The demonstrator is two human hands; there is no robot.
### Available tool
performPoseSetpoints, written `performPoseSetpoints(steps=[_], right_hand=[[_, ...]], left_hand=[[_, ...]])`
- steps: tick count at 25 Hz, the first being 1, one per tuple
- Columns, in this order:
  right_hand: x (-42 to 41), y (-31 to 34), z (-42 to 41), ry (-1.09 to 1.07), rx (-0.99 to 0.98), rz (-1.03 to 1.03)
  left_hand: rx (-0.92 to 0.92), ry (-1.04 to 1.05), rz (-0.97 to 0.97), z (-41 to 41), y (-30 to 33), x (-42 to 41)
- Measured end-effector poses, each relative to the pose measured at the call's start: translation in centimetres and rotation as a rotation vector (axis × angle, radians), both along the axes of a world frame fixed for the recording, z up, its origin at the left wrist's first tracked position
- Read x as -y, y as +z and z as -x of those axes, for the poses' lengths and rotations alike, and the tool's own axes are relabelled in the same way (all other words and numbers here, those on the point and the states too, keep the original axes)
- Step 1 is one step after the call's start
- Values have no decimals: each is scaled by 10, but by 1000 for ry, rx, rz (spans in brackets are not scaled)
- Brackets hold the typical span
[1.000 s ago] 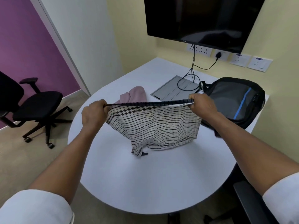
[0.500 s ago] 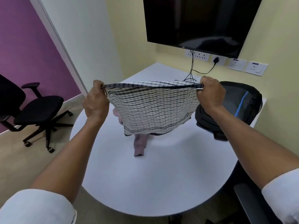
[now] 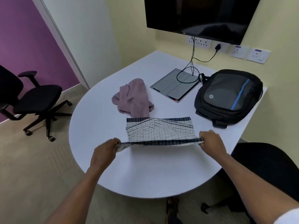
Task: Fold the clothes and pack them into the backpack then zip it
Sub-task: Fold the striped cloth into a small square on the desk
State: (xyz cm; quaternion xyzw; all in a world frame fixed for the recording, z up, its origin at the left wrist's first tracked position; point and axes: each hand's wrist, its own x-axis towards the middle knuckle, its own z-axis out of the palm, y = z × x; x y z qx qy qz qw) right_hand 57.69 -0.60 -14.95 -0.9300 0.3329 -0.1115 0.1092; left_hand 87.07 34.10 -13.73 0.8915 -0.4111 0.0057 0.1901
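A white garment with dark stripes (image 3: pixel 159 130) lies stretched over the middle of the round white table (image 3: pixel 155 173), its far edge flat on the top. My left hand (image 3: pixel 105 151) grips its near left corner and my right hand (image 3: pixel 212 141) grips its near right corner, holding that edge just above the table. A crumpled pink garment (image 3: pixel 133 98) lies beyond it. The black backpack (image 3: pixel 228 96) with a blue stripe lies flat at the right side of the table.
A grey cable box lid (image 3: pixel 175 85) with black cables sits in the table near the wall. A dark screen (image 3: pixel 200 16) hangs above. One black office chair (image 3: pixel 30 97) stands at the left, another (image 3: pixel 267 172) at my right.
I have swung the striped garment down from chest height and laid it out on the table, pulling its near edge toward me. The pink garment is uncovered again.
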Motion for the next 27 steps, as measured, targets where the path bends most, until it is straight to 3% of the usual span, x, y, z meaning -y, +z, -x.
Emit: performPoseSetpoints(steps=[4,9,13,20,27], right_hand=[[-8,-52,35,83,-230,-289],[-14,-59,47,70,-287,-596],[-9,-55,49,65,-318,-810],[-13,-44,41,-156,79,-1101],[9,-43,14,-360,339,-1100]], left_hand=[[-221,-38,-255,8,-38,-23],[-472,-97,-452,-2,-57,-33],[-544,-211,-559,-17,-56,-30],[-479,-106,-369,-36,-55,-3],[-498,96,-70,-60,-51,40]])
